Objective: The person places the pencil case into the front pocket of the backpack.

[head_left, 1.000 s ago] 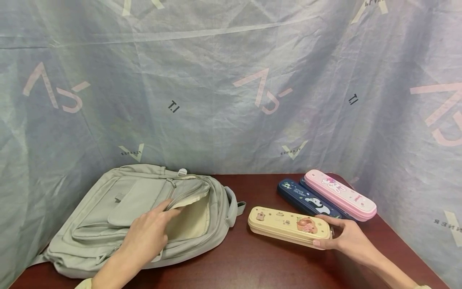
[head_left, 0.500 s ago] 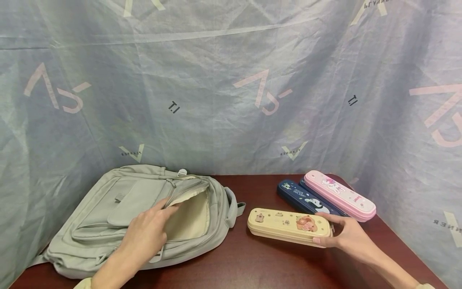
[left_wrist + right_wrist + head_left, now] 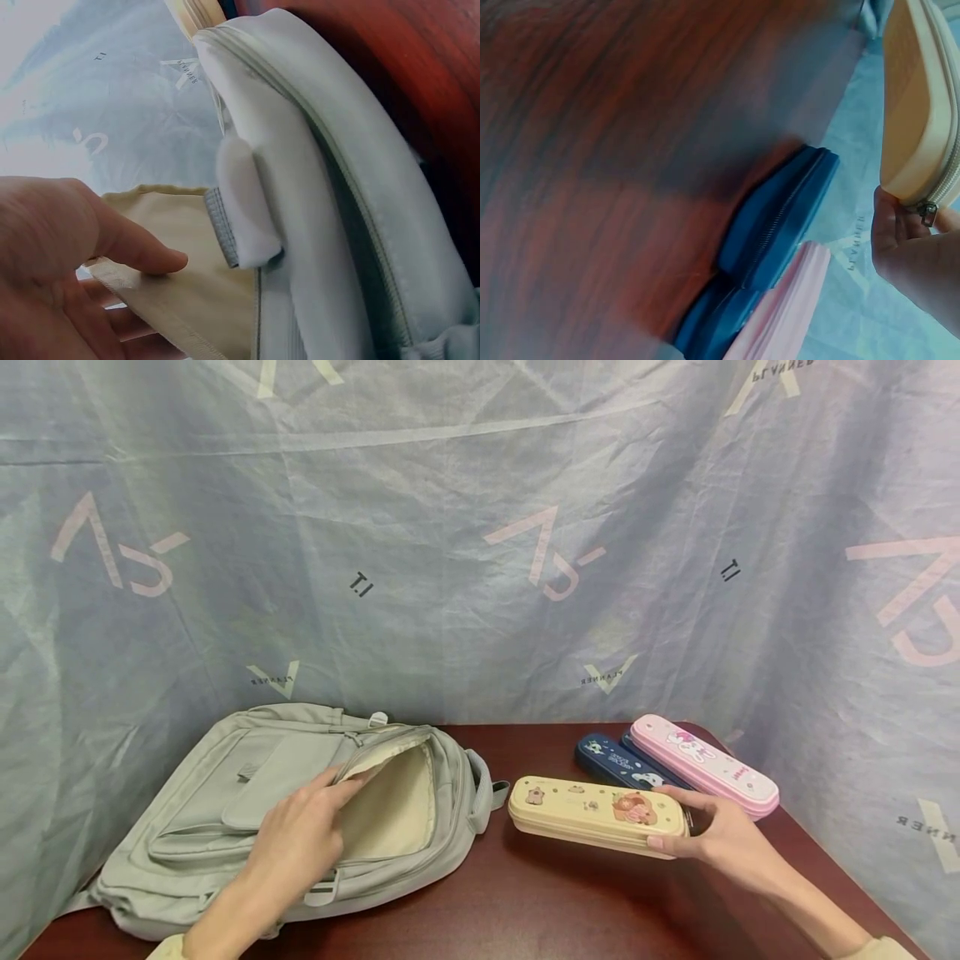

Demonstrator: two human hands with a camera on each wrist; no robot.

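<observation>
A grey-green backpack (image 3: 277, 777) lies on the left of the table, its pocket gaping to show a cream lining (image 3: 397, 810). My left hand (image 3: 300, 835) pinches the pocket's edge. In the left wrist view the thumb (image 3: 142, 251) presses on the cream flap (image 3: 180, 225), with the other fingers beneath it. My right hand (image 3: 720, 835) grips the right end of a yellow pencil case (image 3: 585, 810) with printed pictures. That case is held above the table, lid up, close to the backpack's right side. Its zipper pull (image 3: 928, 214) hangs near the fingers in the right wrist view.
A navy pencil case (image 3: 615, 762) with a panda print lies behind the yellow one. A pink pencil case (image 3: 705, 762) rests on another navy case (image 3: 712, 319) at the back right. Printed grey cloth (image 3: 465, 610) hangs behind and beside the dark red table (image 3: 480, 910).
The yellow pencil case has risen a little and shifted slightly left in my right hand. My left hand has drawn the pocket's edge back, and the opening looks wider.
</observation>
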